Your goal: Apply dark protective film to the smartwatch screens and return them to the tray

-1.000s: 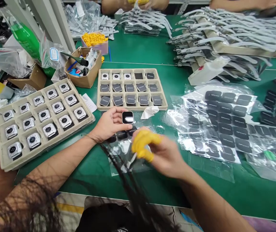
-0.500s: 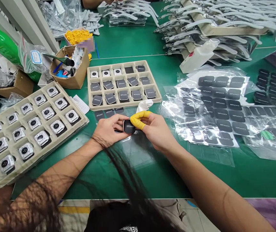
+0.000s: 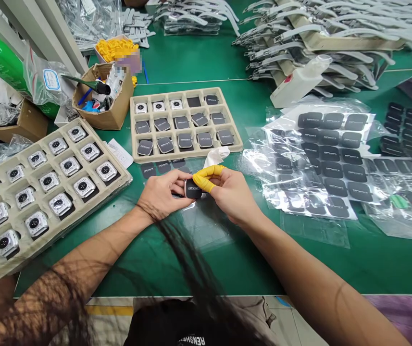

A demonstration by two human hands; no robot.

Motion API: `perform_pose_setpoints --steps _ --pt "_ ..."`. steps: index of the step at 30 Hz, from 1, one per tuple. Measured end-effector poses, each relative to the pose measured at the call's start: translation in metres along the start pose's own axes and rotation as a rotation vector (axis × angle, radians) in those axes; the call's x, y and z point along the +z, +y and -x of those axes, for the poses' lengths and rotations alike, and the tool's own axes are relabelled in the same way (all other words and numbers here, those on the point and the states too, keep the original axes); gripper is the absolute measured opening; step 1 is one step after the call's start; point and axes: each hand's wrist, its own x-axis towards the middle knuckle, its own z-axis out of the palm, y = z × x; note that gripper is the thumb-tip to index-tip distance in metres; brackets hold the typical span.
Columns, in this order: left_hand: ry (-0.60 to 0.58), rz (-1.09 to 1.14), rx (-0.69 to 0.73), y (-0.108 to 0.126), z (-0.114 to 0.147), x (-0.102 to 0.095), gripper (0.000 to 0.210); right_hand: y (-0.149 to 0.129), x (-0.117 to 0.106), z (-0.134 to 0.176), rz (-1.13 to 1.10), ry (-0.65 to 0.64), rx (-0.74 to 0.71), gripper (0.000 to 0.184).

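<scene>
Between my two hands is a smartwatch body (image 3: 192,189), its dark lettered face turned up. My left hand (image 3: 160,196) is closed on it from the left, thumb and fingers at its edges. Yellow finger covers are on the thumb and index finger of my right hand (image 3: 232,194), which are pressed together on the upper right corner of the watch. Whether they grip the face film or the case cannot be made out. Just beyond lie a strip of dark film labels (image 3: 163,166) and a crumpled white cloth (image 3: 216,156).
A tray (image 3: 187,156) of watches, most of them dark-faced, stands ahead. Another tray (image 3: 56,180) at left holds watches with their backs up. Label sheets (image 3: 330,154), a white bottle (image 3: 299,81) and stacked grey straps (image 3: 321,38) are on the right. A cardboard box (image 3: 114,113) stands back left.
My hands stay on the watch, with the yellow-covered fingers a touch further left on its corner. The view has shifted slightly.
</scene>
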Motion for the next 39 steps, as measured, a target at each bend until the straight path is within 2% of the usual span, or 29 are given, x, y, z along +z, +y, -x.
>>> perform_pose_setpoints --steps 11,18,21,23,25,29,33,35,37,39 --pt "-0.011 0.024 -0.022 0.002 0.001 -0.001 0.042 -0.002 0.000 0.002 0.027 -0.008 -0.005 0.067" --pt "-0.020 0.029 -0.015 0.004 0.001 -0.002 0.044 0.002 0.002 0.007 0.107 -0.004 -0.104 0.053" --pt "-0.013 0.053 -0.033 0.005 0.000 -0.002 0.046 0.007 0.001 0.010 0.211 0.091 -0.202 0.044" --pt "0.006 0.078 -0.054 0.006 0.000 -0.002 0.048 0.009 0.000 0.008 0.253 0.157 -0.244 0.045" --pt "0.020 0.090 -0.066 0.007 -0.001 -0.003 0.050 0.009 -0.001 0.005 0.262 0.097 -0.221 0.052" --pt "0.012 0.090 -0.080 0.009 -0.002 -0.005 0.055 0.006 0.003 -0.002 0.228 -0.133 -0.098 0.067" --pt "0.004 0.184 -0.144 0.012 -0.003 -0.003 0.061 0.008 0.006 -0.004 0.113 -0.116 -0.044 0.069" --pt "0.021 0.216 -0.163 0.012 0.001 -0.004 0.066 0.012 0.008 -0.004 0.118 -0.087 -0.048 0.064" --pt "0.094 0.264 -0.159 0.013 0.005 -0.009 0.073 0.016 0.010 -0.004 0.246 -0.078 -0.119 0.051" --pt "0.196 0.273 -0.116 0.016 0.003 -0.018 0.076 0.020 0.014 -0.005 0.430 -0.071 -0.249 0.042"
